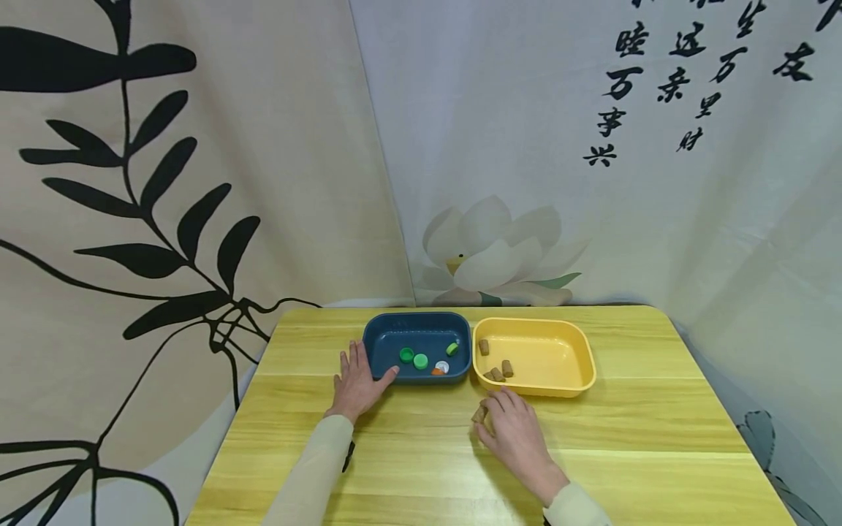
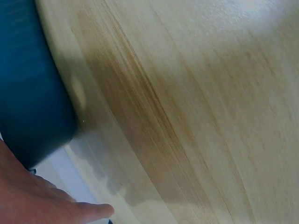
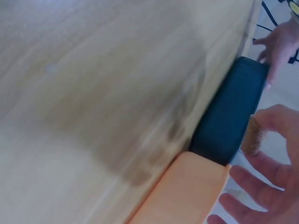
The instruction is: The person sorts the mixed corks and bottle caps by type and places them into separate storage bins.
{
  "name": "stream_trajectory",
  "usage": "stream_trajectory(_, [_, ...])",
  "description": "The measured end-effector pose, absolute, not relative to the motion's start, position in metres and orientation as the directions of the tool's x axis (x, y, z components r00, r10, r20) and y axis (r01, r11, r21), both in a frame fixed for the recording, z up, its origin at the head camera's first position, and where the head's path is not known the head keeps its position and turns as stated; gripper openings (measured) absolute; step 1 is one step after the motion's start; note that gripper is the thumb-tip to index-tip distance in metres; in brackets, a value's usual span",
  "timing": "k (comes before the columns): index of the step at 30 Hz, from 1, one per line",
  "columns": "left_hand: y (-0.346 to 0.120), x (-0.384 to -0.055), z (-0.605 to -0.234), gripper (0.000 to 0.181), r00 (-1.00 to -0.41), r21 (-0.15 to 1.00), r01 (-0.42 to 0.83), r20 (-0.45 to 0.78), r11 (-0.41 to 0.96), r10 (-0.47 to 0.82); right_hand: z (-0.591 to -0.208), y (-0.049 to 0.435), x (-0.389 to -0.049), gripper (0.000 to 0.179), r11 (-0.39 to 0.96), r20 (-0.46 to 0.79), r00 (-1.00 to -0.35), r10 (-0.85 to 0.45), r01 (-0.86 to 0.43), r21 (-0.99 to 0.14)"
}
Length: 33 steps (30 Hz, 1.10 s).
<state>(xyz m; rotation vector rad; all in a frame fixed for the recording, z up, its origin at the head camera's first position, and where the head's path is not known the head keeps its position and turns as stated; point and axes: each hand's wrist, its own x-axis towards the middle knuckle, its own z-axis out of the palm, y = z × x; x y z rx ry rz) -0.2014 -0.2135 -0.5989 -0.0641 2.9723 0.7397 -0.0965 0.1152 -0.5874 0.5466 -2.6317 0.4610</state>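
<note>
My right hand [image 1: 516,438] pinches a brown cork [image 1: 479,415] between thumb and fingers, just in front of the yellow tray. In the right wrist view the same cork [image 3: 253,136] shows between thumb and fingertips. My left hand [image 1: 357,383] rests against the left side of the dark blue tray [image 1: 401,332], its fingers straight and its thumb at the front corner. Several small bottle caps lie in that tray, among them a green cap [image 1: 406,355], a light green cap [image 1: 420,361] and a white cap [image 1: 443,367]. Several corks [image 1: 506,368] lie in the yellow tray [image 1: 552,358].
Both trays stand side by side near the back of the wooden table [image 1: 421,467]. Behind the table hangs a printed curtain [image 1: 309,183] with dark leaves, a pale flower and black writing.
</note>
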Motion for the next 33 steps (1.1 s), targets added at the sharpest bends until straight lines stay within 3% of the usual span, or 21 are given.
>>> stream_trajectory(15, [-0.213,-0.202,-0.598,0.122,-0.996,0.448,-0.054,-0.085,0.893,-0.018,-0.567,0.147,-0.112,0.037,0.846,0.587,-0.790,-0.179,-0.428,-0.318])
stream_trajectory(33, [-0.213,-0.201,-0.596,0.119,-0.997,0.465,-0.053,-0.080,0.884,-0.017,-0.577,0.190,-0.155,0.044,0.877,0.464,-0.886,0.009,-0.215,-0.430])
